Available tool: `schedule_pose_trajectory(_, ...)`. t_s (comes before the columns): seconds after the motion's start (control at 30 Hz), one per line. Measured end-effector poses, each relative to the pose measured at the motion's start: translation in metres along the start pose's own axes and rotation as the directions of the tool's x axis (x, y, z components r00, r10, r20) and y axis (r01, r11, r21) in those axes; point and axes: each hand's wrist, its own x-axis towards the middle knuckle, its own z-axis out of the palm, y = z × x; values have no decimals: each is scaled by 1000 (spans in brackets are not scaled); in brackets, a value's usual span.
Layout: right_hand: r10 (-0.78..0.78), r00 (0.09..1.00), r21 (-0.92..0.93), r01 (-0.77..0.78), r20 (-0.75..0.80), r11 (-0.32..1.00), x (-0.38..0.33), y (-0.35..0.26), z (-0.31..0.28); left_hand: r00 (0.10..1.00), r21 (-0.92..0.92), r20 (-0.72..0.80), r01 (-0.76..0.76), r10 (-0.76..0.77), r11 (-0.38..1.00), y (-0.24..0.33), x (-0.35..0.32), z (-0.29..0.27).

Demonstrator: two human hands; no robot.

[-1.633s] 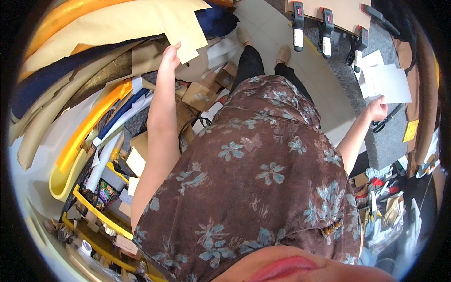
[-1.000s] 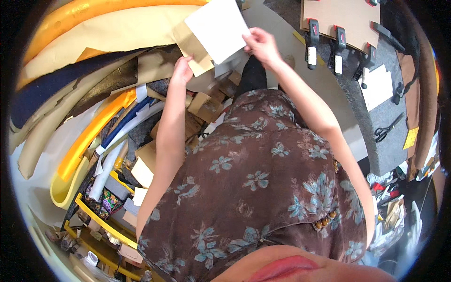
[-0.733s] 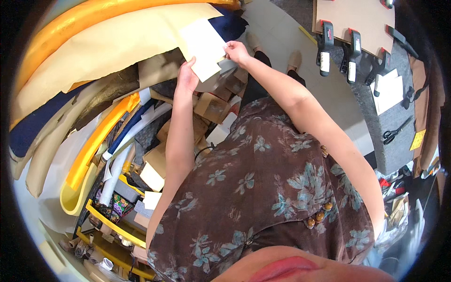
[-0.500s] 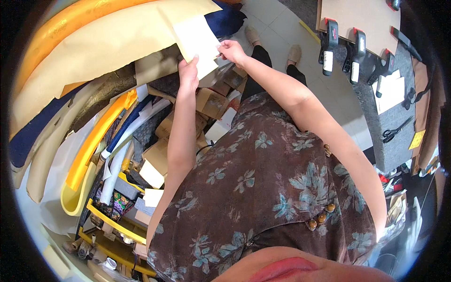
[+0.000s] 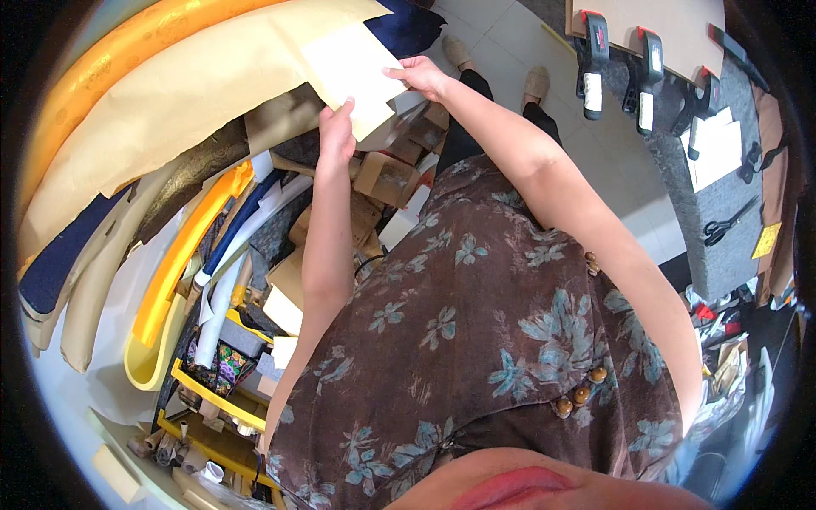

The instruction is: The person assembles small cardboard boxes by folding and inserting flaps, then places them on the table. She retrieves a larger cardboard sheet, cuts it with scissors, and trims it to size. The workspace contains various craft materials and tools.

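Note:
Both hands hold a pale cream paper sheet [image 5: 350, 64] at the top of the view. My left hand [image 5: 337, 132] is closed on its near edge, the thumb lying on top and the other fingers hidden beneath. At its right edge, the sheet is pinched by my right hand [image 5: 421, 76] between thumb and fingers. The near right edge of the paper looks stepped, but I cannot tell whether it is one piece or several layers. Under and beside it stretches a large cream-yellow sheet [image 5: 187, 102], curving away to the left.
Rolls of material fill the left, including an orange-yellow roll [image 5: 174, 263]. Below my left arm stands a yellow-edged shelf [image 5: 217, 395] near cardboard boxes [image 5: 384, 180]. To the right, black clamps [image 5: 592, 64] grip a board [image 5: 654, 30]; scissors [image 5: 731, 223] lie on a grey surface [image 5: 722, 263].
The held paper and my right hand have shifted slightly up and left in the picture. Both hands keep their hold. The whole view has turned a little.

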Motion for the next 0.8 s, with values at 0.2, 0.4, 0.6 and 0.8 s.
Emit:
schedule_pose_trajectory(0.2,-39,999,14,40,-22,999,0,4,7,999,112,-10,-48,49,993,2,2,-3)
schedule_pose_trajectory(0.4,-38,999,-6,38,-13,999,1,5,10,999,118,-40,-20,25,993,4,1,-5)
schedule_pose_trajectory(0.6,-35,998,-79,31,-45,996,-3,4,13,999,103,-46,20,-15,995,12,5,-10)
schedule_pose_trajectory(0.8,-102,989,-326,61,-110,943,10,5,4,985,253,-161,-12,55,967,25,12,6)
